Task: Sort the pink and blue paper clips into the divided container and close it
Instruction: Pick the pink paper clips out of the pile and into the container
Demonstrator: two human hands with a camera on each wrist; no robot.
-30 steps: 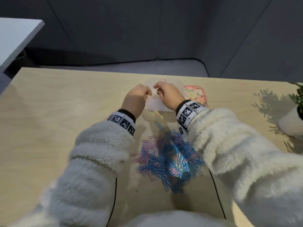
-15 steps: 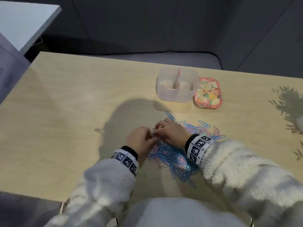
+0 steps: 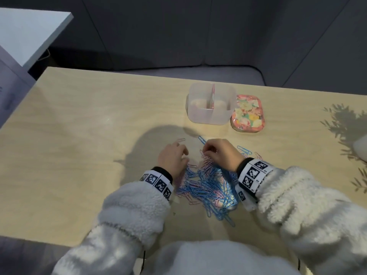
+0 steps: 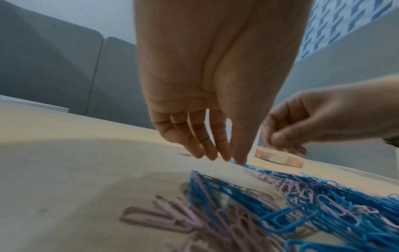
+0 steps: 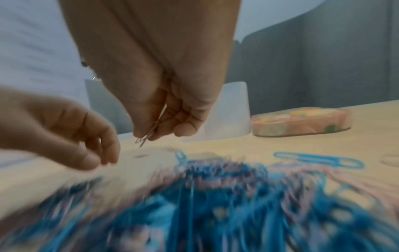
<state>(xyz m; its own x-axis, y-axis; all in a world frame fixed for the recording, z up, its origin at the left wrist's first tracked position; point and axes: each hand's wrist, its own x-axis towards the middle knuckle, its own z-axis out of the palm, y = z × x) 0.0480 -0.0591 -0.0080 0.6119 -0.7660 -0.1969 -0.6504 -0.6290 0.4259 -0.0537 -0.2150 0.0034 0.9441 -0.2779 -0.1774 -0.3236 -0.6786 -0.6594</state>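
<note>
A mixed pile of pink and blue paper clips [image 3: 208,185] lies on the wooden table [image 3: 89,145] between my wrists. Beyond it stands the clear divided container [image 3: 210,114], open, with its floral lid [image 3: 248,114] lying flat to its right. My right hand [image 3: 206,151] is at the pile's far edge and pinches a pink paper clip [image 5: 144,139] between thumb and fingers. My left hand [image 3: 183,151] hovers just to its left, fingers [image 4: 212,153] stretched down and holding nothing, the thumb tip by a loose blue clip [image 4: 246,166].
Loose blue clips [image 3: 243,149] lie right of my right hand and one pink clip [image 3: 179,140] lies beyond my left hand. A white pot [image 3: 360,149] with a plant's shadow sits at the table's right edge. A white desk [image 3: 25,30] stands at far left.
Both hands came back from the container to the pile. Since half a second ago they have drawn apart, and the right hand now pinches a pink clip.
</note>
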